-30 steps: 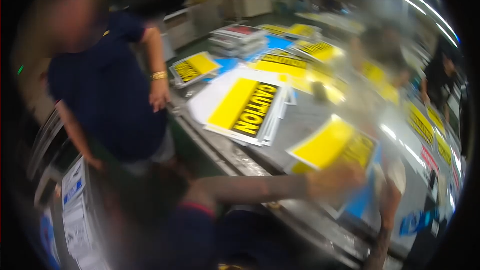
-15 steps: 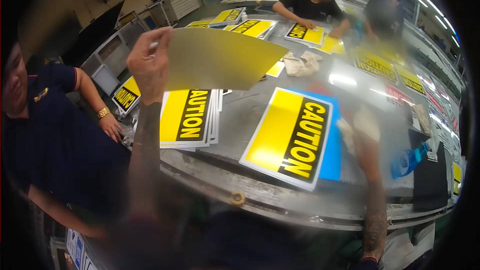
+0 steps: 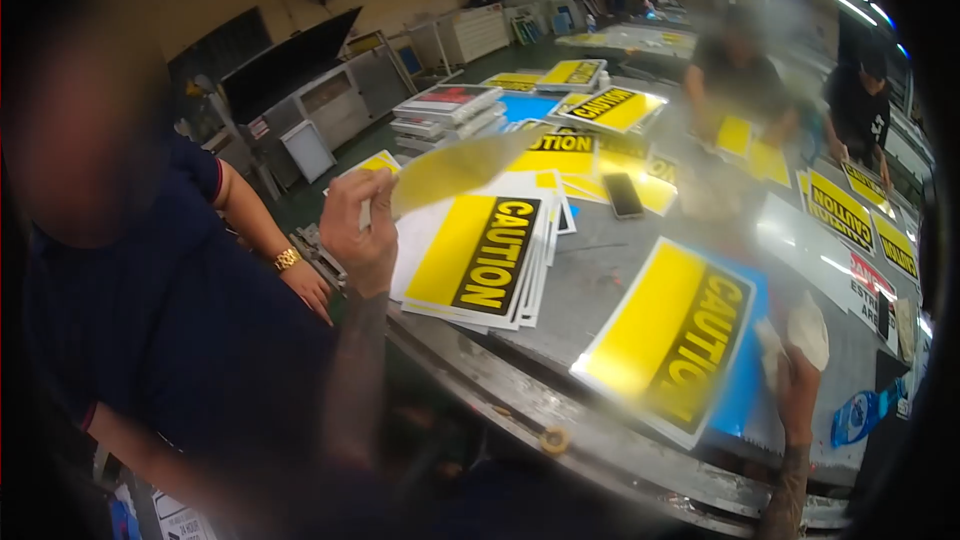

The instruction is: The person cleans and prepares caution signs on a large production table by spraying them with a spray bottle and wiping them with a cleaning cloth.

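Observation:
My left hand [image 3: 362,225] is raised at left, fingers pinched on one end of a thin, translucent yellowish sheet [image 3: 455,172], which droops to the right. Below and beside it lies a stack of yellow and black CAUTION signs [image 3: 485,250]. One more CAUTION sign [image 3: 665,335] rests on a blue sheet [image 3: 748,380] near the table's front edge. At the right, my right hand [image 3: 797,385] is closed on a pale cloth [image 3: 808,332], just beside the blue sheet.
A person with a gold bracelet [image 3: 287,258] stands close at left. Two people work across the table. A phone [image 3: 622,195], sign piles [image 3: 610,108], a blue bottle [image 3: 855,418] and a tape roll [image 3: 554,439] at the front edge are in view.
The view has turned left, so the scene sits further right. The sheet in my left hand shows narrower and more edge-on. The phone and red-marked stack have come into view.

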Demonstrator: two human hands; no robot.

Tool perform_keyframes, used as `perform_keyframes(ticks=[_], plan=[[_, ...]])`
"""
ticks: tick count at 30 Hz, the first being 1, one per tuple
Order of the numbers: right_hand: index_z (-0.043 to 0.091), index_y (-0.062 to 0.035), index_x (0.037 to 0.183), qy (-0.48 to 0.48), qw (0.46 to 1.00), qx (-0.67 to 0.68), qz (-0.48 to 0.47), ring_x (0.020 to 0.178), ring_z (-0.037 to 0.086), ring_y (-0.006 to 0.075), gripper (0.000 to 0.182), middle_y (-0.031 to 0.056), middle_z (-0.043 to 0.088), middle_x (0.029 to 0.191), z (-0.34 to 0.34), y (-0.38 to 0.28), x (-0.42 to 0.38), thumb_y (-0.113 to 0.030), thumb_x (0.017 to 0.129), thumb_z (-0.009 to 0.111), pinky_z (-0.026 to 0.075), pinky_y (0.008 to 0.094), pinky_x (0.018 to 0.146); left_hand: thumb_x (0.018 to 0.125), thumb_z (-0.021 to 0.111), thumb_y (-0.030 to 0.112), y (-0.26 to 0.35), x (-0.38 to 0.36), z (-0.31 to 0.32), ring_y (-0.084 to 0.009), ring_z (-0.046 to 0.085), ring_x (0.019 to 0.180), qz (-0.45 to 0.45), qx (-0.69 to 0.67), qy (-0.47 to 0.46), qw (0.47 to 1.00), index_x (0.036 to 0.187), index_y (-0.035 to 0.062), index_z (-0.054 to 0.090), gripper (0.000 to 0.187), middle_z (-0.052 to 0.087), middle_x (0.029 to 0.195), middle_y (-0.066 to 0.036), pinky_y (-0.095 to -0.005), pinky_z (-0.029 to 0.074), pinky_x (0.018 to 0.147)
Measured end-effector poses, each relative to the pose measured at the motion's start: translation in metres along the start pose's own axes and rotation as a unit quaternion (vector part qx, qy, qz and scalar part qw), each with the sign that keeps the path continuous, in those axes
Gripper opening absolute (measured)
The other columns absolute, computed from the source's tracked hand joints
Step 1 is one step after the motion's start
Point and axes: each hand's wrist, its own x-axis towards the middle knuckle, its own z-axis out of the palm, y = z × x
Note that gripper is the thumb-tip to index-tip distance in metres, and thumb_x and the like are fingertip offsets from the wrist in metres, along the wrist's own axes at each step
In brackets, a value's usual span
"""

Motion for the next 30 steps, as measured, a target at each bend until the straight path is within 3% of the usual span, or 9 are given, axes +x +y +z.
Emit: perform_keyframes(ticks=[7, 13, 16, 18, 21, 23, 25, 28, 30], plan=[[0.074, 0.0054, 0.125, -0.008, 0.999, 0.033, 0.013, 0.106, 0.077, 0.0411, 0.025, 0.0248, 0.079, 0.114, 0.004, 0.002, 0.000, -0.003, 0.104, 0.065, 0.056, 0.0446, 0.096, 0.095, 0.084, 0.000, 0.015, 0.002, -0.014, -0.0252, 0.075, 0.094, -0.022, -0.035, 0.003, 0.999, 0.104, 0.0005, 0.077, 0.011, 0.077, 0.100, -0.013, -0.0342, 0.058, 0.087], [0.075, -0.0009, 0.126, -0.103, 0.981, -0.040, -0.157, 0.111, 0.076, 0.0449, 0.038, 0.0240, 0.078, 0.124, 0.015, -0.032, -0.011, -0.008, 0.088, 0.078, 0.059, 0.0497, 0.099, 0.090, 0.086, -0.005, 0.053, 0.014, -0.004, -0.0271, 0.076, 0.090, -0.015, -0.066, 0.014, 0.998, 0.103, 0.0019, 0.078, 0.017, 0.077, 0.098, -0.013, -0.0344, 0.058, 0.082], [0.072, -0.0031, 0.135, -0.112, 0.984, -0.040, -0.130, 0.152, 0.046, 0.0493, 0.057, 0.0270, 0.054, 0.162, 0.026, -0.093, -0.018, -0.023, 0.084, 0.089, 0.040, 0.0596, 0.124, 0.090, 0.085, -0.006, 0.083, 0.017, 0.006, -0.0264, 0.076, 0.090, -0.031, -0.087, 0.026, 0.995, 0.103, 0.0019, 0.078, 0.017, 0.078, 0.098, -0.013, -0.0345, 0.059, 0.082], [0.067, -0.0002, 0.143, -0.102, 0.987, 0.100, -0.070, 0.147, 0.056, 0.0456, 0.059, 0.0263, 0.060, 0.157, 0.023, -0.133, -0.002, -0.017, 0.089, 0.083, 0.044, 0.0523, 0.123, 0.089, 0.085, -0.008, 0.105, 0.019, 0.015, -0.0266, 0.076, 0.089, -0.032, -0.133, 0.027, 0.990, 0.104, 0.0023, 0.077, 0.020, 0.078, 0.098, -0.013, -0.0343, 0.059, 0.082], [0.029, -0.0072, 0.174, -0.213, 0.877, 0.425, 0.071, 0.153, 0.052, 0.0399, 0.069, 0.0224, 0.042, 0.173, 0.032, -0.183, 0.027, -0.038, 0.117, 0.052, 0.051, 0.0466, 0.118, 0.090, 0.084, -0.010, 0.150, 0.012, 0.026, -0.0261, 0.077, 0.091, -0.060, -0.197, 0.003, 0.979, 0.106, 0.0024, 0.076, 0.022, 0.078, 0.100, -0.014, -0.0346, 0.060, 0.083], [0.000, -0.0195, 0.180, -0.247, 0.703, 0.652, 0.142, 0.164, 0.031, 0.0459, 0.092, 0.0164, 0.004, 0.186, 0.059, -0.191, 0.046, -0.066, 0.114, 0.045, 0.049, 0.0625, 0.117, 0.090, 0.083, -0.010, 0.185, -0.001, 0.033, -0.0259, 0.078, 0.090, -0.083, -0.262, -0.022, 0.961, 0.105, 0.0025, 0.076, 0.021, 0.079, 0.101, -0.014, -0.0342, 0.062, 0.081], [-0.006, -0.0252, 0.179, -0.186, 0.641, 0.731, 0.145, 0.167, 0.023, 0.0458, 0.102, 0.0092, -0.005, 0.187, 0.067, -0.214, 0.054, -0.075, 0.108, 0.047, 0.046, 0.0702, 0.116, 0.088, 0.086, -0.008, 0.217, -0.018, 0.029, -0.0275, 0.081, 0.096, -0.095, -0.332, -0.094, 0.934, 0.106, 0.0022, 0.077, 0.022, 0.081, 0.106, -0.015, -0.0337, 0.064, 0.081], [0.035, -0.0219, 0.170, -0.149, 0.569, 0.798, 0.131, 0.153, 0.047, 0.0320, 0.078, 0.0089, 0.040, 0.171, 0.059, -0.214, 0.059, -0.068, 0.110, 0.056, 0.053, 0.0622, 0.109, 0.088, 0.088, -0.005, 0.254, -0.039, 0.022, -0.0289, 0.082, 0.106, -0.108, -0.401, -0.195, 0.888, 0.107, 0.0019, 0.077, 0.023, 0.081, 0.109, -0.016, -0.0351, 0.064, 0.088], [0.050, -0.0227, 0.157, -0.088, 0.600, 0.787, 0.110, 0.139, 0.059, 0.0218, 0.062, 0.0037, 0.058, 0.154, 0.052, -0.220, 0.053, -0.064, 0.111, 0.058, 0.056, 0.0506, 0.107, 0.087, 0.088, -0.004, 0.262, -0.046, 0.017, -0.0324, 0.078, 0.119, -0.136, -0.424, -0.282, 0.850, 0.113, 0.0014, 0.078, 0.028, 0.080, 0.119, -0.018, -0.0381, 0.063, 0.098]])
